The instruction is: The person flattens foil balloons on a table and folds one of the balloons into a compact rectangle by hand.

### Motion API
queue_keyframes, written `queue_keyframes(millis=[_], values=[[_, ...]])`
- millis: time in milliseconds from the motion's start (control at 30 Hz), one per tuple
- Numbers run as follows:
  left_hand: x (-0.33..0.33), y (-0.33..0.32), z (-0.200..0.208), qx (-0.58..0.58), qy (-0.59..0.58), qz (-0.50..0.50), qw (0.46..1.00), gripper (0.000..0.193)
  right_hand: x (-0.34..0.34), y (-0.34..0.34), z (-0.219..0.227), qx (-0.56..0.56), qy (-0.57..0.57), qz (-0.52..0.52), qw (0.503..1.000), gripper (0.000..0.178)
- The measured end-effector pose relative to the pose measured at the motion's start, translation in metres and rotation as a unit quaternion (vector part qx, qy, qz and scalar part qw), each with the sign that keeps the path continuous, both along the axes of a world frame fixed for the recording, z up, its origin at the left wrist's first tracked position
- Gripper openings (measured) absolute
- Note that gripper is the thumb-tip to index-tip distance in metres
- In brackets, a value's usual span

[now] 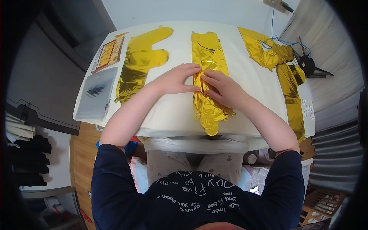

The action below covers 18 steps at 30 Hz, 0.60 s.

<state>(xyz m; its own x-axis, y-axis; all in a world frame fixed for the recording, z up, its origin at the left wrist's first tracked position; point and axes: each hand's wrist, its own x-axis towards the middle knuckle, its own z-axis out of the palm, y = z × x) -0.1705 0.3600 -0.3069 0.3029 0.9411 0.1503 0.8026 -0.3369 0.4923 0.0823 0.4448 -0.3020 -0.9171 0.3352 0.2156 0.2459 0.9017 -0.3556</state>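
A deflated gold foil balloon, creased and folded into a narrow strip, lies lengthwise in front of me on the white-covered table. My left hand rests on the strip's left edge, fingers stretched out and thumb apart. From the other side my right hand lies across the foil with its fingers spread. The fingertips of both hands nearly meet at a crease near the middle. To the left, another flat gold foil balloon is laid out with a rounded arm sticking out.
More gold foil balloons, one crumpled and one long, line the right side. Beside them are a black router with cables and several small white rings. A grey plastic packet and an orange printed package occupy the left edge.
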Motion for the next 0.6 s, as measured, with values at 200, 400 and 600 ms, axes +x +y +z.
queue_keyframes(millis=[200,400,600], values=[[-0.0013,-0.0002,0.0018,-0.01,0.013,-0.006,1.0,0.08,0.0011,0.0021,0.0,-0.014,0.004,0.006,1.0,0.051],[-0.0051,0.0004,-0.001,-0.007,0.056,-0.024,0.998,0.086,0.0011,0.0053,-0.0042,-0.017,0.005,0.008,1.0,0.052],[-0.0075,-0.0016,0.0027,-0.012,0.111,-0.042,0.993,0.091,0.0016,0.0051,-0.0048,0.0,0.004,0.009,1.0,0.052]])
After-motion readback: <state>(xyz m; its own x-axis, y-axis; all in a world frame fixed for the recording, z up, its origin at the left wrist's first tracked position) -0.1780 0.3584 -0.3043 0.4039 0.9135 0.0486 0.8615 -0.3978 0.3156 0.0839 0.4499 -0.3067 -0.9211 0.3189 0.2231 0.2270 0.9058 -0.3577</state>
